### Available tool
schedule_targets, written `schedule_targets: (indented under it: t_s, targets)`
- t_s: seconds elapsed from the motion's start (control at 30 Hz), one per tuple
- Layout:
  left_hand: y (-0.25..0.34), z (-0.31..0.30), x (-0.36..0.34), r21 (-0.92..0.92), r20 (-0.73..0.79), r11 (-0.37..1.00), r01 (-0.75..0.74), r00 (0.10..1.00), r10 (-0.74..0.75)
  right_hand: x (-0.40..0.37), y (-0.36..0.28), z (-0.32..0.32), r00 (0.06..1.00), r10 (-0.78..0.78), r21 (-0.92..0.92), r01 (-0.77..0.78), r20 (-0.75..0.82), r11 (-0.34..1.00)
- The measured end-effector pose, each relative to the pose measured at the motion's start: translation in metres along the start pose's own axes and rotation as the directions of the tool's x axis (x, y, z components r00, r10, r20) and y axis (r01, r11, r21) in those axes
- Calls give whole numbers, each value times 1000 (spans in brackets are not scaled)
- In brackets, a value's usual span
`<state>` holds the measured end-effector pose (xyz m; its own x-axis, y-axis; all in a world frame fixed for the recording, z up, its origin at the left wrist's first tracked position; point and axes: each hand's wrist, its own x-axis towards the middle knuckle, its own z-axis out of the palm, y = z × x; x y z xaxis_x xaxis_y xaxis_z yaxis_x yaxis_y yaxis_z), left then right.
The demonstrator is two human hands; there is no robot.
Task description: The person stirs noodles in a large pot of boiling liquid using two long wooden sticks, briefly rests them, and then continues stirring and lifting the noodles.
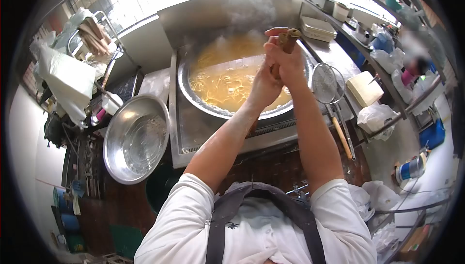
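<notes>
Over the right side of a big round pot, my left hand and my right hand are close together. Both are wrapped around a brown, wooden-looking stick. Its knobbed upper end sticks out past my fingers; most of its length is hidden by my hands and forearms. Inside the pot, pale yellow noodles lie in cloudy, steaming liquid with foam at the edge.
A large steel basin stands left of the stove. Wire strainers with long handles rest right of the pot. A lidded container and a cream-coloured box sit farther right, near loaded shelves.
</notes>
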<state>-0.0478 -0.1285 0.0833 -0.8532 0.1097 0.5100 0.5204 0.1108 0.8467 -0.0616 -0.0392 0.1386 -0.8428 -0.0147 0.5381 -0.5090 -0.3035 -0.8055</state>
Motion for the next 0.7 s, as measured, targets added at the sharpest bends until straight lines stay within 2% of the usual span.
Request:
schedule_targets:
  t_s: [0.07, 0.1, 0.17, 0.27, 0.37, 0.4, 0.5, 0.53, 0.63, 0.7]
  targets:
    - [-13, 2, 2, 18, -31, 996, -85, 996, 86, 5, 3, -2, 999, -36, -6, 36, -11, 999]
    - [-4, 1, 2, -102, 21, 995, -12, 1000, 14, 4, -2, 0, 999, -34, -13, 33, -9, 999]
    - [-18, 2, 7, -100, -7, 992, -72, 997, 72, 6, 1, 0, 998, -60, -29, 60, 3, 998]
    - [2, -1, 2, -164, 22, 986, 13, 1000, -10, 8, 2, 0, 1000, -20, -56, 22, 21, 998]
    - [4, -4, 3, -54, 42, 995, 85, 996, -82, 10, 5, -1, 999, -23, -59, 25, 41, 998]
    - [-2, -4, 5, -91, 50, 994, 57, 997, -53, 10, 5, -1, 999, 3, -19, -2, 48, 1000]
    - [-9, -2, 6, -46, 9, 999, 25, 1000, -25, 11, 4, 2, 999, -38, -56, 40, 32, 998]
    - [-6, -4, 4, 44, 18, 999, 31, 999, -32, 7, -7, 3, 999, 26, -99, -23, 37, 995]
    - [-6, -5, 7, -23, 51, 996, 85, 995, -84, 10, -1, 3, 999, -28, -109, 32, 42, 994]
    - [-9, -4, 8, -42, 28, 998, 46, 999, -45, 11, -2, 3, 998, -32, -77, 36, 57, 996]
